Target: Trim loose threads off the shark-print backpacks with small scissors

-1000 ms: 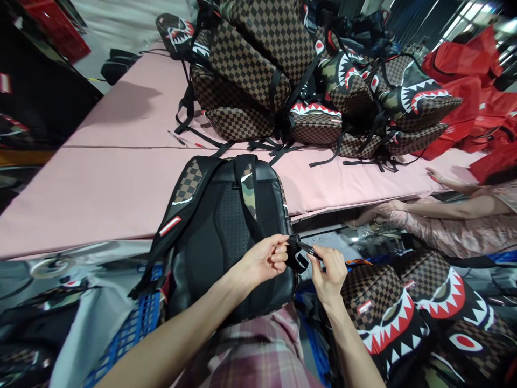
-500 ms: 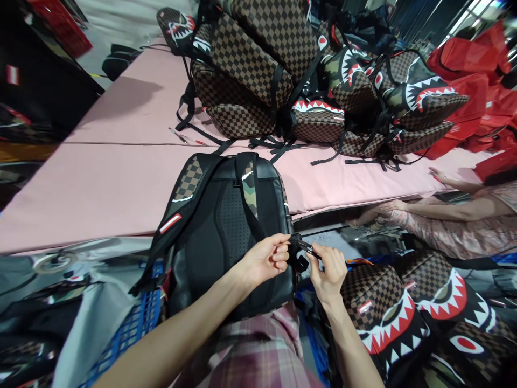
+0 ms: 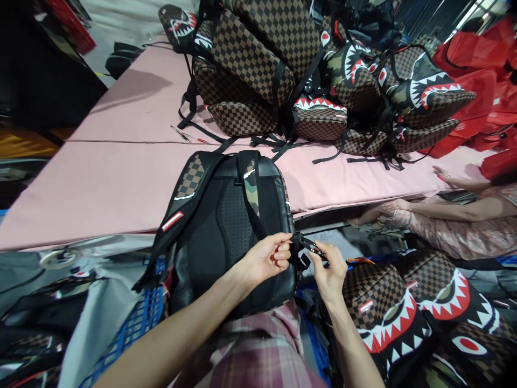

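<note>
A black backpack (image 3: 226, 231) with checkered and camouflage trim leans against the table edge in front of me, its padded back and shoulder straps facing up. My left hand (image 3: 271, 258) is closed in a pinch at the bag's right side, by the end of a black strap (image 3: 302, 260); what lies between its fingertips is too small to make out. Just to the right, my right hand (image 3: 331, 269) grips small black thread snips (image 3: 311, 247), whose tips point left toward the left fingertips and the strap.
Checkered shark-mouth backpacks (image 3: 254, 59) are piled along the back of the pink table (image 3: 100, 178). Red bags (image 3: 464, 97) stand at the far right, near another person's arm (image 3: 444, 207). More shark bags (image 3: 388, 307) lie low on my right. A blue crate (image 3: 133, 328) is at lower left.
The snips have turned slightly in my right hand, and their tips sit at the strap. My left hand and the backpack stay almost in place; the view has shifted a little.
</note>
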A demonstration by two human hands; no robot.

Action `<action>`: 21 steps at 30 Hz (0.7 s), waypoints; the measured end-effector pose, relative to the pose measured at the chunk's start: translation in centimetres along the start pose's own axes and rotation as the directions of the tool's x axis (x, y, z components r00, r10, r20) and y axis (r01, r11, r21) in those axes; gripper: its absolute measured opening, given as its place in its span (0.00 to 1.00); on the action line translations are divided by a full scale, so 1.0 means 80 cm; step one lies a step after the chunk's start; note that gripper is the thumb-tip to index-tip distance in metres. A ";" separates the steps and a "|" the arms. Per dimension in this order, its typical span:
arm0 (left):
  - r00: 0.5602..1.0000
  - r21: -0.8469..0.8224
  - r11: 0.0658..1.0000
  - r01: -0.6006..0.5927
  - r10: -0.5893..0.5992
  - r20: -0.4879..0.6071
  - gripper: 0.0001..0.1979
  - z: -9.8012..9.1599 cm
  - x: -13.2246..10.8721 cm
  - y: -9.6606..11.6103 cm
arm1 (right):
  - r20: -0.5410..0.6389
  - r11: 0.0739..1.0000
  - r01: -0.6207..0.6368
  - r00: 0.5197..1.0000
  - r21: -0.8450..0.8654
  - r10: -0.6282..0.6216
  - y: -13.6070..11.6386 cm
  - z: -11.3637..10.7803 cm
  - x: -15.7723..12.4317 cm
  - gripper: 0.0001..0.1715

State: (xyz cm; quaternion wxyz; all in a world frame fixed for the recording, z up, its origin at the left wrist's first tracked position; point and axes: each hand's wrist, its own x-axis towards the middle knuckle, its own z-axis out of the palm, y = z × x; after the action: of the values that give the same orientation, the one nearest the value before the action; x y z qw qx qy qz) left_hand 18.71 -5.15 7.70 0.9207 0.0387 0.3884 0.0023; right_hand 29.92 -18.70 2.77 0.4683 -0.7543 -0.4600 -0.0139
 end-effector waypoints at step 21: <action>1.000 0.023 0.999 -0.023 0.022 0.019 0.16 -0.004 0.004 -0.002 | 0.104 0.931 -0.248 0.968 0.269 0.227 -0.003 0.009 -0.001 0.09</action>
State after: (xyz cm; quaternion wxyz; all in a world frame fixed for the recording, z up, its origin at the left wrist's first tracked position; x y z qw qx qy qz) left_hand 18.70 -5.25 7.23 0.9236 0.0540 0.3794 0.0078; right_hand 29.45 -18.19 2.49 0.5518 -0.7305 -0.3791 0.1350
